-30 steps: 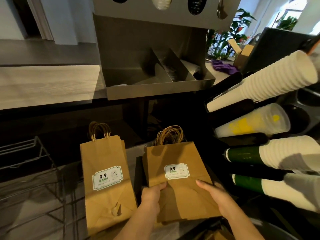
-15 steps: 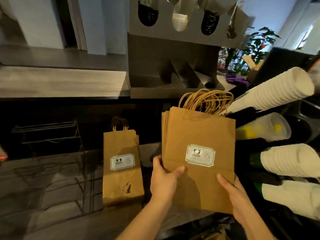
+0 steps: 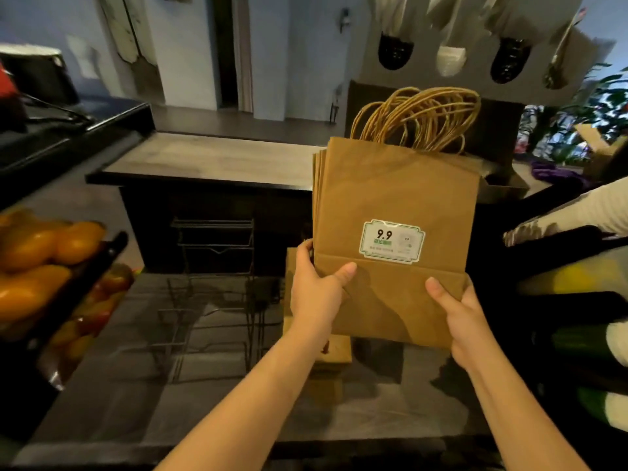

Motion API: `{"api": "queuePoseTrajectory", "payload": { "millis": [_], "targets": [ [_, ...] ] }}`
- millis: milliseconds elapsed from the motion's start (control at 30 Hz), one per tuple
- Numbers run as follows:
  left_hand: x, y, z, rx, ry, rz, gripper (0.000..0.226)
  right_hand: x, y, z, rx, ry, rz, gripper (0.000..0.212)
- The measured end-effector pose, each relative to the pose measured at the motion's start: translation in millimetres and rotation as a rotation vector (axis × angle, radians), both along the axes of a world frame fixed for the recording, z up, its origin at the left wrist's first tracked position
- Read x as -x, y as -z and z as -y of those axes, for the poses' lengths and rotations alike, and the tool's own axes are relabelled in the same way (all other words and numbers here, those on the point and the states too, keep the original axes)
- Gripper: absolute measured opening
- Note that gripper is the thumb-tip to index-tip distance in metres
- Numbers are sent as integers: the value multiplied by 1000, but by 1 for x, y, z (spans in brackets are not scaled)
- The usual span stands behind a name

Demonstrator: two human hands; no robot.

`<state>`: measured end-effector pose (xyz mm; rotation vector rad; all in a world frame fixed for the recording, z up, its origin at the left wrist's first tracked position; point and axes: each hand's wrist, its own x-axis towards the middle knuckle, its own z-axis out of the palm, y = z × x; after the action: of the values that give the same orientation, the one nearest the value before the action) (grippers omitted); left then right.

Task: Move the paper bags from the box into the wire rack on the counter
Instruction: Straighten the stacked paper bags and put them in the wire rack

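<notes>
Gripping the stack of paper bags (image 3: pixel 397 205) upright above the counter (image 3: pixel 119 402), with left hand (image 3: pixel 316 283) on its left edge and right hand (image 3: pixel 462 321) at its lower right corner. Keep it squared, swing left, lower bottom-first into the wire rack (image 3: pixel 214 266) near the counter's back edge. Cannot see the box; hard to make out the rack's dividers in shadow.

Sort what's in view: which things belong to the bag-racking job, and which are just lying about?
Job in hand:
stack of paper bags, gripped near its bottom by the left hand and right hand
wire rack on the counter
second bag stack, partly behind the left forearm

Lying about:
orange fruit, far left
cup stacks, right
purple cloth
plants
</notes>
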<state>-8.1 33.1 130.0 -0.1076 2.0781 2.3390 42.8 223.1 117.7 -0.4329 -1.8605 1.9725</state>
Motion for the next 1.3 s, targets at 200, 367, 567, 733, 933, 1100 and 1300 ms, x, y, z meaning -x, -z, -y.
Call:
{"api": "queuePoseTrajectory", "payload": {
  "millis": [200, 367, 567, 733, 933, 1100, 1300],
  "targets": [
    [59, -14, 56, -20, -57, -69, 63, 67, -11, 50, -29, -60, -50, 58],
    [99, -21, 108, -60, -99, -58, 58, 118, -16, 93, -50, -134, -37, 74],
    [135, -25, 176, -26, -161, -72, 56, 164, -22, 151, -41, -306, -57, 59],
    [147, -14, 222, 6, -166, -113, 57, 182, -8, 190, -49, -455, -118, 51],
    [148, 13, 257, 53, -159, -115, 68, 190, 23, 220, -6, -501, -105, 51],
    [141, 43, 267, 112, -109, -121, 71, 187, 52, 226, 5, -498, -40, 55],
    [144, 71, 277, 138, 21, -38, 67, 184, 79, 229, 37, -430, 90, 63]
  ]
}}
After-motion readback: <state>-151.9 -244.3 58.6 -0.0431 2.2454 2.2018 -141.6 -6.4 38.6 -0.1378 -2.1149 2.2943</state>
